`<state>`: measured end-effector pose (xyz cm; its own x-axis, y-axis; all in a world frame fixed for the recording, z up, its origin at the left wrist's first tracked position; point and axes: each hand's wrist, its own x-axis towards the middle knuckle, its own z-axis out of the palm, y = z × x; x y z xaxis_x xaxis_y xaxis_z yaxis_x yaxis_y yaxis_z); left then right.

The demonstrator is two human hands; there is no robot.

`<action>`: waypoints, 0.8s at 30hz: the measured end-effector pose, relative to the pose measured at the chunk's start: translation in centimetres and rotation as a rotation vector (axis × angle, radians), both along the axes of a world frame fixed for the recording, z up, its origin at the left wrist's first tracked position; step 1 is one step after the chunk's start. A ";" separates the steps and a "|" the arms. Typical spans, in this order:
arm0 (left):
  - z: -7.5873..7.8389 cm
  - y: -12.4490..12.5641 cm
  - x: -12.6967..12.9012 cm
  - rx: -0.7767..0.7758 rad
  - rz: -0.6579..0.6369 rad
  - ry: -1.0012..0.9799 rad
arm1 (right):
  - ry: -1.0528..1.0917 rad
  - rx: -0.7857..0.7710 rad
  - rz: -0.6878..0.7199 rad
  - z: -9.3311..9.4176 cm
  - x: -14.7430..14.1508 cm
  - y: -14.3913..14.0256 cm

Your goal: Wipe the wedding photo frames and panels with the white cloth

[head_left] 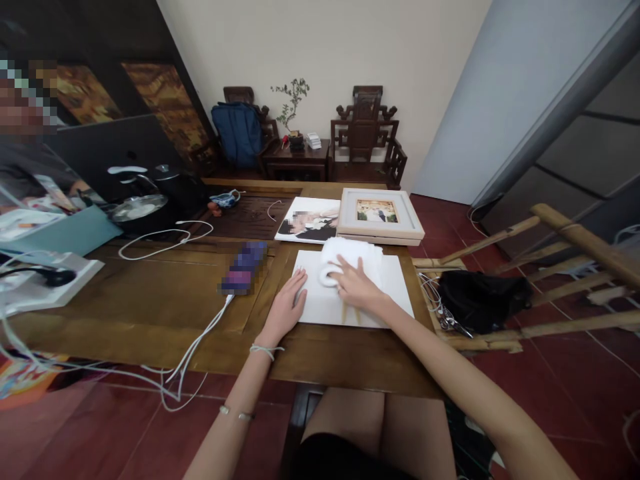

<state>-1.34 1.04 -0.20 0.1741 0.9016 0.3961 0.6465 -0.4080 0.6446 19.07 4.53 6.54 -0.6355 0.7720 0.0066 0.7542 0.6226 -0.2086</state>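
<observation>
A white flat board (395, 287) lies on the wooden table (150, 300) in front of me. My left hand (286, 305) rests flat on its left edge, fingers together and pressing down. My right hand (356, 283) lies spread on a folded white cloth (350, 257) that sits on the board's far part. Two thin pale sticks (350, 315) poke out from under my right wrist. Neither hand grips anything.
Behind the board stand a framed photo (379, 215) and an unframed print (307, 220). A phone (243, 268) with a white cable lies to the left. A black bag (480, 297) and scissors (445, 319) sit on a bamboo rack at right. Kettle and tray at left.
</observation>
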 end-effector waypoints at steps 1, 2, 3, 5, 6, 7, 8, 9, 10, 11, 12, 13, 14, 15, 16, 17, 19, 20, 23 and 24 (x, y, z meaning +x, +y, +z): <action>0.0 0.0 0.0 -0.003 0.001 -0.004 | -0.017 0.016 -0.023 -0.1 -0.3 0.9; 0.1 0.0 0.0 -0.004 0.002 -0.005 | -0.038 0.034 -0.042 -0.3 -0.6 1.4; 0.1 0.0 0.0 -0.005 0.002 -0.005 | -0.061 0.053 -0.058 -0.5 -0.9 1.5; 0.0 0.0 0.0 -0.004 -0.003 -0.006 | -0.098 0.082 -0.062 -1.1 -1.2 0.6; 0.0 0.0 -0.1 -0.003 -0.006 -0.006 | -0.101 0.097 -0.046 -1.4 -1.2 -0.4; -0.1 0.0 -0.1 -0.002 -0.006 -0.005 | -0.094 0.105 -0.020 -1.6 -1.1 -1.6; -0.1 0.0 -0.1 -0.001 -0.006 -0.004 | -0.082 0.107 0.010 -1.7 -1.0 -3.0; -0.2 0.0 -0.1 0.001 -0.005 -0.003 | -0.067 0.101 0.038 -1.7 -0.8 -4.5; -0.2 0.0 -0.1 0.004 -0.003 -0.001 | -0.054 0.084 0.064 -1.6 -0.6 -6.1; -0.2 0.0 -0.1 0.007 -0.001 0.000 | -0.046 0.058 0.085 -1.4 -0.4 -7.6; -0.1 0.0 0.0 0.010 0.000 0.000 | -0.040 0.027 0.104 -1.2 -0.2 -9.0; -0.1 0.0 0.0 0.012 0.001 0.001 | -0.032 -0.004 0.122 -0.9 -0.1 -10.2; -0.1 0.0 0.0 0.011 0.001 0.003 | -0.022 -0.034 0.144 -0.5 0.1 -11.2; 0.0 0.0 0.0 0.009 0.001 0.008 | -0.008 -0.062 0.164 -0.2 0.2 -11.9; 0.0 0.0 0.0 0.007 0.001 0.013 | 0.010 -0.087 0.181 0.1 0.3 -12.3; 0.0 0.0 0.0 0.003 0.001 0.017 | 0.032 -0.108 0.192 0.3 0.4 -12.3; 0.0 0.0 0.0 0.002 0.002 0.016 | 0.081 -0.128 0.183 0.5 0.6 -11.1; 0.0 0.0 0.0 0.002 0.002 0.011 | 0.100 -0.122 0.165 0.6 0.7 -10.1; 0.0 0.0 0.0 0.002 -0.002 0.001 | 0.106 -0.052 0.070 0.3 0.4 -5.7; 0.0 0.0 0.0 0.000 -0.002 -0.004 | 0.088 -0.028 0.030 0.2 0.1 -4.2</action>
